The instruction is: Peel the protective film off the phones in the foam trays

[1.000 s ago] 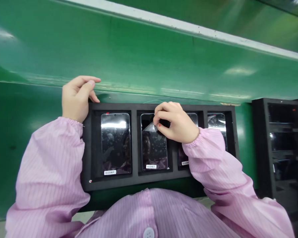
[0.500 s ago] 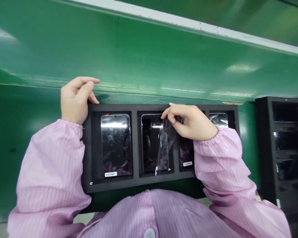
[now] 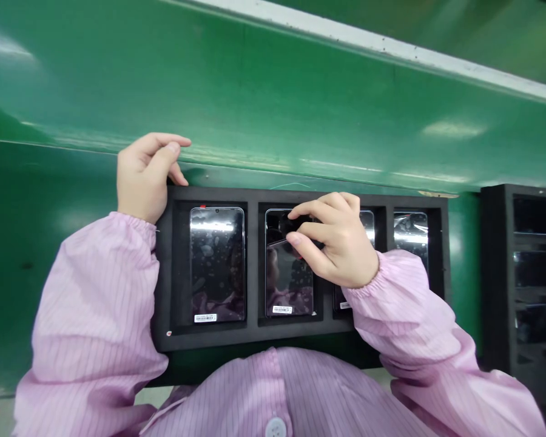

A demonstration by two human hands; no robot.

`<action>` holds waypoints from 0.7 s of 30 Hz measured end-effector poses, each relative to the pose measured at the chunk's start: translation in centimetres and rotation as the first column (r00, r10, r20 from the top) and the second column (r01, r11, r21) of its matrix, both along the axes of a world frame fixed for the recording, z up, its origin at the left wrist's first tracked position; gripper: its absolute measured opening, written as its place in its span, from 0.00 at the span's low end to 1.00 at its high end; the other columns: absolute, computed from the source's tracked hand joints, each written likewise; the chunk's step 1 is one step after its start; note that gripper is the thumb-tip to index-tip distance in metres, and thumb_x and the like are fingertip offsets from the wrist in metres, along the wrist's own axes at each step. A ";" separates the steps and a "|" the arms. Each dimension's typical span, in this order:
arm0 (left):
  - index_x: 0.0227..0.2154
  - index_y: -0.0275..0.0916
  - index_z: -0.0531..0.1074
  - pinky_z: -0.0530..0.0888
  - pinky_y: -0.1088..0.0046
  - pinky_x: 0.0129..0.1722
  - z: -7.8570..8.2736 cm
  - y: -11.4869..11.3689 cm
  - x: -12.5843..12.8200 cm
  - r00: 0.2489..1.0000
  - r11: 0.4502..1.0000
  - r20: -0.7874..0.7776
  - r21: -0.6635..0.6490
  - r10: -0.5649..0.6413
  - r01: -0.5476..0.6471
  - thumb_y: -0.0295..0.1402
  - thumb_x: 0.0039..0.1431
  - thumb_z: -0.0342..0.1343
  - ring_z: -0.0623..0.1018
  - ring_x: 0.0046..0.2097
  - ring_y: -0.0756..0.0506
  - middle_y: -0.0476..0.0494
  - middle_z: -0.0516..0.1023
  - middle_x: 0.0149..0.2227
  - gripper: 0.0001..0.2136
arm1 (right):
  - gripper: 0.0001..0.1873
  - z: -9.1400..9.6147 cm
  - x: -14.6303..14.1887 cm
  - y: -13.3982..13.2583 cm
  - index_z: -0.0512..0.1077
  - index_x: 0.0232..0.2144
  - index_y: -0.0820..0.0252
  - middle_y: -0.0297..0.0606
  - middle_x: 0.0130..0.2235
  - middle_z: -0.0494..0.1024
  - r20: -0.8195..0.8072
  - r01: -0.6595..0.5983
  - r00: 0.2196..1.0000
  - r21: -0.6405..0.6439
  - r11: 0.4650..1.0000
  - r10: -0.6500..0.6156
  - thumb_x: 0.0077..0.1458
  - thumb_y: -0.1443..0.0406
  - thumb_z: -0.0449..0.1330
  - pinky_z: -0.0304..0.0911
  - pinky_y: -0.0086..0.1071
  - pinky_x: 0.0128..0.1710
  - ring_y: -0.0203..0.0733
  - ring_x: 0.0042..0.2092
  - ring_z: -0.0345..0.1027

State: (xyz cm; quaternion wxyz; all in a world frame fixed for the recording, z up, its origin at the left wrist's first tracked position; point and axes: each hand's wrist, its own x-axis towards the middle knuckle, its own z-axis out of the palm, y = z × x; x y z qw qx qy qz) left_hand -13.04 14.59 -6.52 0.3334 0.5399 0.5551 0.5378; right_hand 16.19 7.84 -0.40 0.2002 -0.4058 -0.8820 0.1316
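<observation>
A black foam tray (image 3: 253, 267) holds several phone-like screens in separate compartments. My left hand (image 3: 148, 173) rests at the tray's upper left corner, fingers loosely apart, with nothing in it. Nearest to it, in the left compartment, lies a dark screen (image 3: 217, 267) with a red tab on top and a white barcode label below. My right hand (image 3: 339, 237) is over the second screen (image 3: 289, 285), fingers spread and fingertips at its upper part. Clear film with a label (image 3: 283, 310) lies over that screen. A third screen (image 3: 368, 227) is partly hidden by my right hand.
A fourth screen (image 3: 411, 233) lies in the right compartment, partly behind my sleeve. Another black tray (image 3: 498, 273) with several dark screens stands at the far right. Behind the tray runs a green surface (image 3: 300, 109) with a pale rail (image 3: 346, 39).
The clear film that my right hand held up at the second screen now lies flat over it. My right hand's fingers have spread. My left hand stays at the tray's corner.
</observation>
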 end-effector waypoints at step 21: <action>0.35 0.35 0.82 0.65 0.76 0.22 -0.1 0.1 0.0 1.000 1.000 0.004 -0.003 0.008 -0.008 0.25 0.58 0.54 0.68 0.18 0.52 0.54 0.68 0.13 0.10 | 0.13 -1.2 -0.1 0.2 0.79 0.46 0.55 0.34 0.33 0.75 -0.045 -0.243 0.970 -0.194 0.951 0.239 0.60 0.67 0.60 0.50 0.38 0.46 0.37 0.37 0.61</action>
